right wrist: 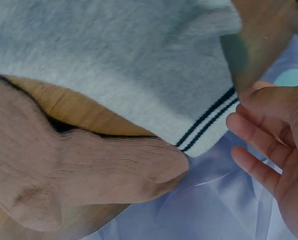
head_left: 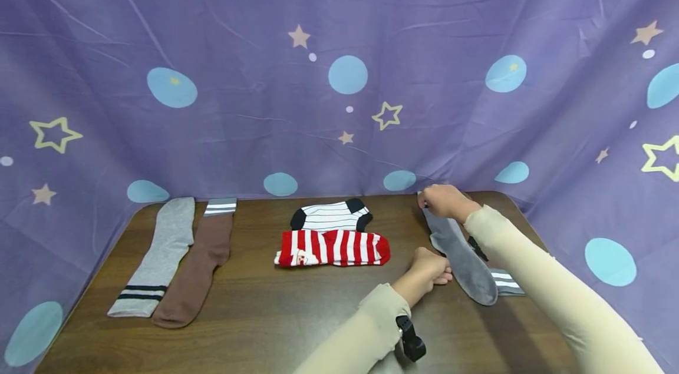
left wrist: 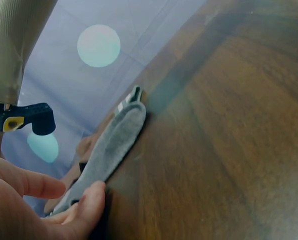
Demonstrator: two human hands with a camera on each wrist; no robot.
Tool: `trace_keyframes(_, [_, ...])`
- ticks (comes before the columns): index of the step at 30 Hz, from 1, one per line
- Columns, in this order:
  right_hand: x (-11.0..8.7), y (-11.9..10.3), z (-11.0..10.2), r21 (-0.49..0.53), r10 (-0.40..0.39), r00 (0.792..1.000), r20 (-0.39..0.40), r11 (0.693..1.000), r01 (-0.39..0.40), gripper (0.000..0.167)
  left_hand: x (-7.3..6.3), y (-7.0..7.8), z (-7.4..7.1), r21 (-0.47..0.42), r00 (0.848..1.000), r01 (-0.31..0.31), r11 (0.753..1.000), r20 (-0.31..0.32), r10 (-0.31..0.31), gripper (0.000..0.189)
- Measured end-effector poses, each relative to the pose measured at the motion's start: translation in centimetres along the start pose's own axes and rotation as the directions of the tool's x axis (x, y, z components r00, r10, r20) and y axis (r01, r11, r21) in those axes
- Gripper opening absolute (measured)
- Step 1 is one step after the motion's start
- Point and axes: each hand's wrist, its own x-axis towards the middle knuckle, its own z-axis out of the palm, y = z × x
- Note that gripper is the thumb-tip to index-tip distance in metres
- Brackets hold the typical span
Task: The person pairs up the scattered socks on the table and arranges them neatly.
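At the table's right side, my right hand [head_left: 448, 202] pinches the cuff of a grey sock [head_left: 467, 265] at its far end. In the right wrist view, the fingertips of the right hand [right wrist: 274, 135] meet the edge of the black-striped cuff. My left hand [head_left: 427, 271] is beside the same sock's near-left edge, fingers loosely bent. The left wrist view shows a gap between thumb and finger of the left hand [left wrist: 64, 205], with the grey sock [left wrist: 114, 142] just beyond. A brown sock [right wrist: 114, 170] lies alongside, its white-striped grey cuff [head_left: 506, 283] showing under the right arm.
Another grey sock [head_left: 154, 256] and brown sock [head_left: 198, 271] lie side by side at the left. In the middle, a white-and-black ankle sock [head_left: 331, 216] lies behind red-and-white striped socks [head_left: 334, 248]. A purple curtain [head_left: 239, 68] hangs behind the wooden table [head_left: 254, 315].
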Motion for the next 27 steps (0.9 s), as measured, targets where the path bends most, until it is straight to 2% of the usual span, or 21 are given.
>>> trace_keyframes(5, [-0.2,0.3,0.9,-0.061,-0.076,0.994,-0.076,0.996,0.071,0.034,0.6,0.0,0.1,0.017,1.000,0.015,1.000,-0.001,-0.015,0.021])
trace_keyframes(9, [-0.2,0.6,1.6,-0.154,-0.107,0.990,-0.093,0.984,0.092,0.030,1.1,-0.3,0.5,0.049,1.000,0.005,0.999,-0.015,-0.004,0.023])
trace_keyframes(11, [-0.1,0.9,2.1,-0.236,-0.155,0.983,-0.097,0.963,0.129,0.028,1.3,-0.4,0.6,0.066,1.000,-0.007,0.998,-0.030,0.009,0.025])
trace_keyframes(13, [-0.1,1.1,2.4,-0.329,-0.213,0.971,-0.104,0.929,0.169,0.024,1.5,-0.6,0.7,0.131,0.997,-0.045,0.990,-0.058,0.053,0.028])
trace_keyframes(15, [-0.1,1.2,2.6,-0.395,-0.263,0.959,-0.108,0.896,0.201,0.021,1.7,-0.8,0.8,0.241,0.987,-0.109,0.964,-0.086,0.133,0.030])
trace_keyframes(16, [-0.1,1.3,2.6,-0.417,-0.278,0.954,-0.111,0.884,0.210,0.019,1.8,-0.8,0.9,0.311,0.979,-0.142,0.940,-0.097,0.181,0.031])
trace_keyframes(19, [0.0,1.2,2.7,-0.448,-0.298,0.948,-0.115,0.867,0.218,0.017,2.2,-1.0,1.2,0.542,0.932,-0.227,0.809,-0.121,0.342,0.033])
trace_keyframes(21, [0.1,1.3,2.8,-0.455,-0.301,0.947,-0.115,0.863,0.220,0.016,2.4,-1.2,1.4,0.610,0.911,-0.243,0.754,-0.123,0.394,0.033])
trace_keyframes(23, [0.2,1.3,3.0,-0.466,-0.308,0.945,-0.110,0.856,0.225,0.016,2.6,-1.3,1.5,0.637,0.904,-0.239,0.733,-0.130,0.407,0.033])
trace_keyframes(26, [0.4,1.2,3.3,-0.485,-0.320,0.941,-0.108,0.843,0.231,0.016,2.7,-1.3,1.6,0.620,0.918,-0.213,0.755,-0.138,0.371,0.034])
trace_keyframes(27, [0.5,1.2,3.3,-0.493,-0.323,0.940,-0.109,0.839,0.231,0.016,2.7,-1.2,1.5,0.627,0.922,-0.202,0.752,-0.139,0.363,0.035])
